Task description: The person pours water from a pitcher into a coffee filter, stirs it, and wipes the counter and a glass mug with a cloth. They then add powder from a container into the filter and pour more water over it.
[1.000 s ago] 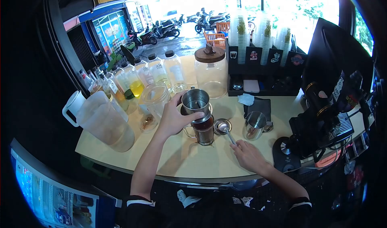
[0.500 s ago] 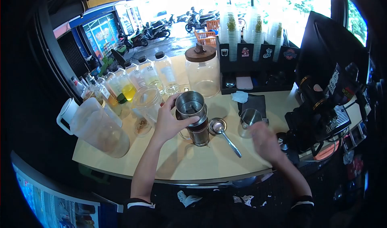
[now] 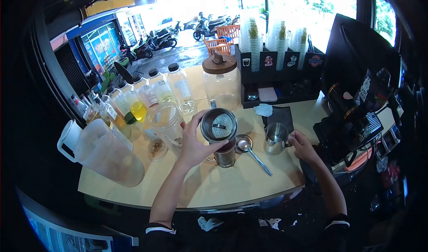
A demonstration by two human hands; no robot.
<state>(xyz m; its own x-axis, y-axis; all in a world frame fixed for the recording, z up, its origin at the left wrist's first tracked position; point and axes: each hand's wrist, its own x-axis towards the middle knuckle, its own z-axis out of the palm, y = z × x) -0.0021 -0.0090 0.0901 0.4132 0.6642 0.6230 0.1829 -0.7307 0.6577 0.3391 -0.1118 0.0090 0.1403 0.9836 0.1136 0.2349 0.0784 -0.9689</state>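
My left hand (image 3: 196,140) is wrapped round a metal coffee drip filter (image 3: 219,124), tilted so that its perforated press inside faces me. Below it, a glass mug (image 3: 225,156) with dark contents stands on the counter, partly hidden by the filter. At the right, my right hand (image 3: 303,146) is closed on the handle of a small metal pitcher (image 3: 276,138), which stands upright near a black cloth. Between mug and pitcher, a metal spoon (image 3: 258,160) rests with its bowl over a small round metal lid (image 3: 243,141).
Left of my left hand stand a clear jar (image 3: 164,122) and a large plastic pitcher (image 3: 109,156). Behind them, several bottles (image 3: 157,86) line the counter edge. A wooden-lidded jar (image 3: 221,85) and a black cup rack (image 3: 281,80) are at the back; black machinery (image 3: 347,127) stands right.
My left hand has tilted the drip filter, bringing its inside into fuller view and uncovering more of the mug top. My right hand, blurred before, now grips the small pitcher's handle.
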